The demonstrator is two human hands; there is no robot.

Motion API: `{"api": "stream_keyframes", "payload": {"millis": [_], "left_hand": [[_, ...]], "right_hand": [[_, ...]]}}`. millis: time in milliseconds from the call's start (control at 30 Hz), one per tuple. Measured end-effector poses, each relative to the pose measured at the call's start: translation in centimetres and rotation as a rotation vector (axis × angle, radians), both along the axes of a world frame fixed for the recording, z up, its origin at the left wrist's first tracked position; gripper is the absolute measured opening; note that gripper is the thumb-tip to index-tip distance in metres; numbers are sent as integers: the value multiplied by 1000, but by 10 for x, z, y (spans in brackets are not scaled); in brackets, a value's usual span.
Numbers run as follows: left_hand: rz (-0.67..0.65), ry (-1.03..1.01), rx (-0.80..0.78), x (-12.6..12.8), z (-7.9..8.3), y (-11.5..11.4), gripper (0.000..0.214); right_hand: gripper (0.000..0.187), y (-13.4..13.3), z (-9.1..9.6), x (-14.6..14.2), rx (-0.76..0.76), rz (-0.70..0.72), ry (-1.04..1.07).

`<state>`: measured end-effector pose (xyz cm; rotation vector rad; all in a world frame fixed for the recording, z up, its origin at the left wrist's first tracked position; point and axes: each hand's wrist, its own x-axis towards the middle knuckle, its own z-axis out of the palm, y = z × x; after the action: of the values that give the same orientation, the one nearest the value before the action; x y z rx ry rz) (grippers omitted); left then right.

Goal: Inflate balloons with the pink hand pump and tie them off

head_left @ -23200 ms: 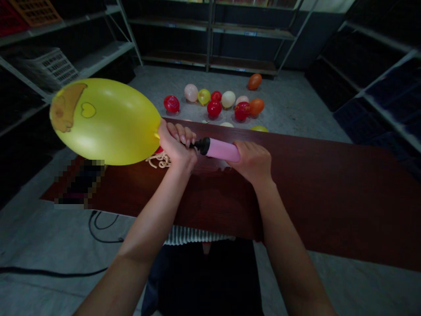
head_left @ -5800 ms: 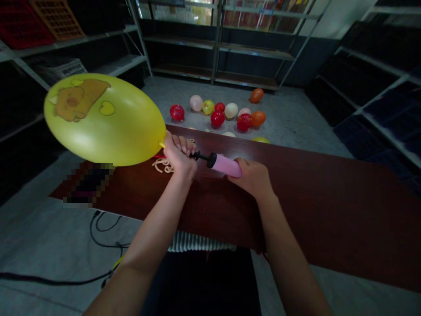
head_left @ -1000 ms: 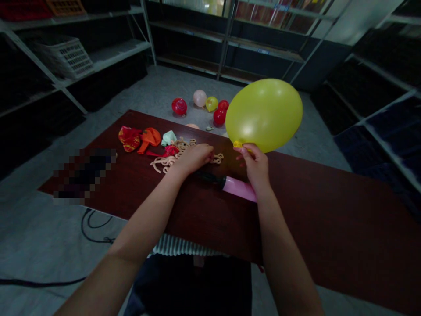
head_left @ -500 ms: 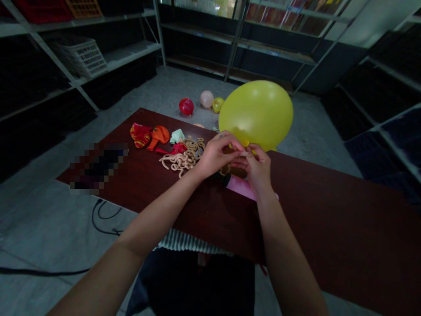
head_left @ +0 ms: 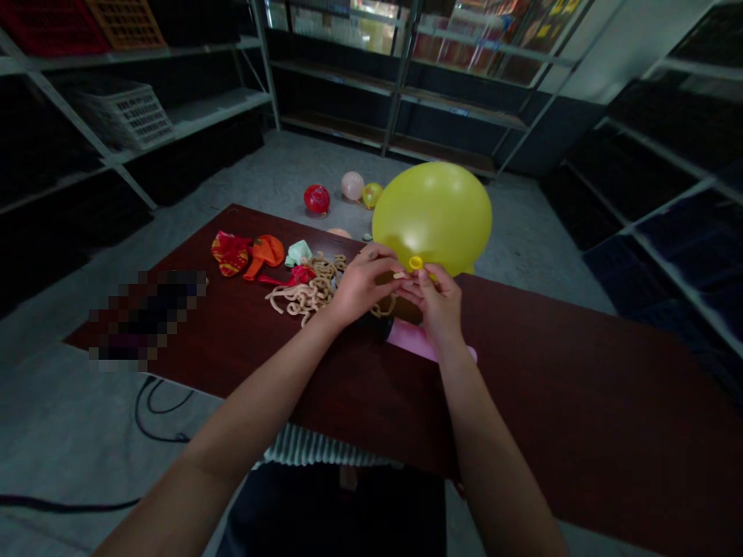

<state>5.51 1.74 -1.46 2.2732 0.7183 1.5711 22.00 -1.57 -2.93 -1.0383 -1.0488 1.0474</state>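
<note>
Both forearms are reaching out over the near edge of the bench [head_left: 580, 402]. The pink pump [head_left: 406, 339] is lying on the bench just under the wrists, and the hands are hiding its dark end. The right hand [head_left: 439, 305] is pinching the rolled neck of the yellow balloon [head_left: 433, 213] from below. The left hand [head_left: 361, 282] is closing its fingertips on the same neck from the left. The balloon is inflated and hanging just above and beyond both hands, over the bench's far edge.

Left of the hands, beige curly ties [head_left: 302, 292] are lying in a pile, with flat balloons [head_left: 249, 251] farther left. Beyond the bench, a red balloon [head_left: 316, 199], a pale pink balloon [head_left: 352, 186] and a small yellow one [head_left: 371, 193] are sitting on the floor [head_left: 522, 224]. A white crate [head_left: 121, 116] is sitting on the far-left shelf [head_left: 197, 104].
</note>
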Motion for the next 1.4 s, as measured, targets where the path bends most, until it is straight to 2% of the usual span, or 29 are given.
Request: {"api": "stream_keyframes", "payload": {"millis": [133, 300, 433, 567, 700, 767, 900, 1000, 1067, 1133, 1233, 1400], "left_hand": [[-52, -4, -36, -1, 2, -1, 5], [-83, -2, -46, -8, 2, 7, 21], [-101, -32, -24, -8, 1, 8, 11], [-112, -12, -24, -4, 2, 3, 13], [-103, -36, -64, 0, 4, -1, 6], [-128, -145, -169, 2, 7, -1, 9], [-288, -560, -399, -2, 20, 0, 17], [-375, -755, -436, -13, 34, 1, 22], [-351, -800, -452, -21, 41, 1, 22], [-289, -777, -461, -25, 43, 2, 22], [-182, -590, -436, -21, 38, 2, 22], [-121, -427, -317, -4, 28, -11, 22]], "right_hand": [[32, -1, 1, -1, 3, 8, 41], [28, 0, 2, -1, 43, 0, 137], [27, 1, -1, -1, 23, 29, 113], [26, 2, -5, -2, -12, 32, 110], [30, 2, -5, -3, -10, 31, 91], [32, 1, -4, -3, -7, 63, 89], [33, -1, -1, -3, -25, 93, 58], [33, -3, 3, -5, -32, 103, 43], [34, -4, 5, -5, -41, 108, 34], [34, -5, 7, -6, -47, 110, 17], [35, -6, 7, -6, -51, 138, -3], [40, -6, 4, -10, -65, 211, -74]]}}
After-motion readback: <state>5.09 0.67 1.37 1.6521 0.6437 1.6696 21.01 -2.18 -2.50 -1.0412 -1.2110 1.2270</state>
